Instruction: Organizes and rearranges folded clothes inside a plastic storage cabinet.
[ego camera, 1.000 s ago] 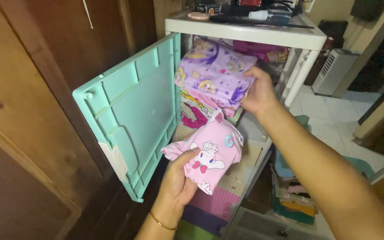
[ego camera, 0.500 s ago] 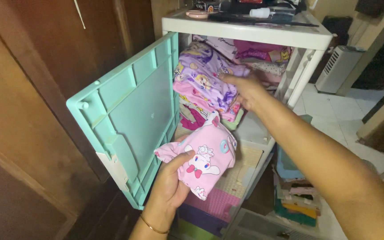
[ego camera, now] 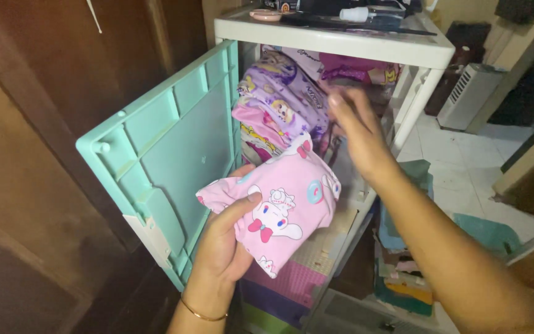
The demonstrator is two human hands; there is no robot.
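- One pink folded garment [ego camera: 282, 213] sits gripped in my left hand [ego camera: 220, 244], just beside the mint cabinet door [ego camera: 162, 154].
- My right hand [ego camera: 356, 133], open and empty, has pulled back off the purple stack [ego camera: 282, 105].
- Free room lies right of the door.

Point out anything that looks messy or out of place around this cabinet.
Below the right arm, a heap of clothes lies jumbled on the floor beside the white cabinet, unlike the folded stack inside it.

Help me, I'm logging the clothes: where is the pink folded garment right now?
In the head view, the pink folded garment is held in the left hand, low centre, just in front of the open mint cabinet door.
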